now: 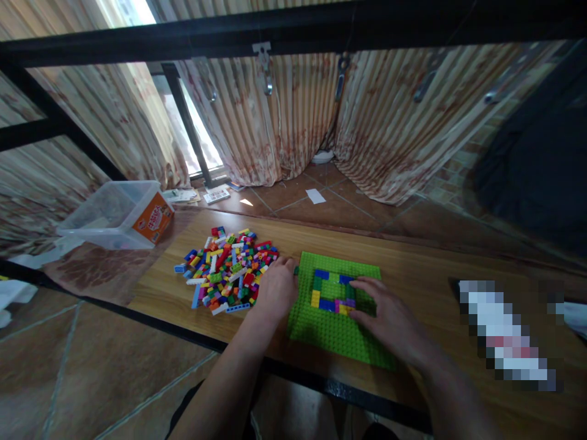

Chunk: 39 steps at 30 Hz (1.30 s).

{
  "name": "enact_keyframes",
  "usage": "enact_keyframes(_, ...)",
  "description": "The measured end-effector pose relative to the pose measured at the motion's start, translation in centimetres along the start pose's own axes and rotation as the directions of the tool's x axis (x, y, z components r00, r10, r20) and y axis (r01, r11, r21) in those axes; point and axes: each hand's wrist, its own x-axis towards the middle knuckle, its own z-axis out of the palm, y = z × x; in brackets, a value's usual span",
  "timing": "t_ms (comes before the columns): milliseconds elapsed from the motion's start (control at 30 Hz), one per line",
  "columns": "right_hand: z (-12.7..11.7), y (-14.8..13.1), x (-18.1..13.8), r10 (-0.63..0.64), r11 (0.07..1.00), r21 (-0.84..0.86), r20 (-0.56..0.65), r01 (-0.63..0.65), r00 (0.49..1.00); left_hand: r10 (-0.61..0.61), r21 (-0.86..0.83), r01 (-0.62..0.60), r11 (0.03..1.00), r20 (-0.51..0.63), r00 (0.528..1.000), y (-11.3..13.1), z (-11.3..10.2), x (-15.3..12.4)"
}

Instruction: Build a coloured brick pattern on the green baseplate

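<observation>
A square outline of toy building bricks point(327, 304), in blue, yellow, green, purple and pink, sits on a bright green baseplate point(316, 333). My left hand point(277, 292) is at the plate's left edge, between it and the loose bricks. Its fingers are closed on a small dark green brick point(296, 269) that shows at the fingertips. My right hand point(389, 315) reaches over the plate from the right. Its thumb and fingers are apart, at the right side of the brick outline, and seem to touch it. A multicoloured heap of loose bricks point(233, 269) lies left of my left hand.
The wooden table point(413, 275) carries a blurred-out flat object point(504, 333) at the right. A clear plastic bin point(110, 214) with an orange label stands at the far left. A black metal bar point(298, 36) with hanging hooks crosses above, before striped curtains point(293, 122).
</observation>
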Motion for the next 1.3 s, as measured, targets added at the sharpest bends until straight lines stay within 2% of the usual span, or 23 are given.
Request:
enact_keyframes(200, 0.0, -0.1, 0.1, -0.001, 1.0, 0.007, -0.007, 0.001, 1.0, 0.041, -0.115, -0.048, 0.992, -0.064, 0.997, -0.4, -0.3, 0.2)
enact_keyframes(300, 0.0, -0.3, 0.1, -0.003, 1.0, 0.012, -0.017, 0.003, 1.0, 0.152, -0.248, -0.163, 0.955, -0.063, 0.986, -0.3, -0.3, 0.0)
enact_keyframes(433, -0.1, -0.5, 0.2, -0.002, 1.0, 0.007, -0.009, 0.002, 1.0, 0.36, -0.408, -0.343, 0.846, -0.037, 0.932, 0.6, -0.1, -0.4)
enact_keyframes(600, -0.1, -0.4, 0.2, -0.019, 1.0, 0.002, -0.005, 0.019, 1.0, 0.403, -0.394, -0.364, 0.844, 0.017, 0.915, 1.9, 0.7, -0.7)
enact_keyframes(867, 0.0, -0.3, 0.2, -0.019, 0.999, -0.03, 0.0, 0.019, 1.0, 0.374, -0.353, -0.339, 0.872, 0.035, 0.927, 2.2, 1.9, -0.9)
enact_keyframes(1067, 0.0, -0.2, 0.2, -0.032, 0.999, -0.026, -0.012, 0.032, 0.999, 0.211, -0.424, -0.183, 0.887, 0.02, 0.977, 2.9, 2.1, -1.2)
enact_keyframes(1300, 0.0, -1.5, 0.6, -0.072, 0.997, 0.012, -0.102, 0.074, 0.992, 0.09, -0.431, -0.087, 0.898, -0.013, 0.996, 3.0, 2.8, -1.5)
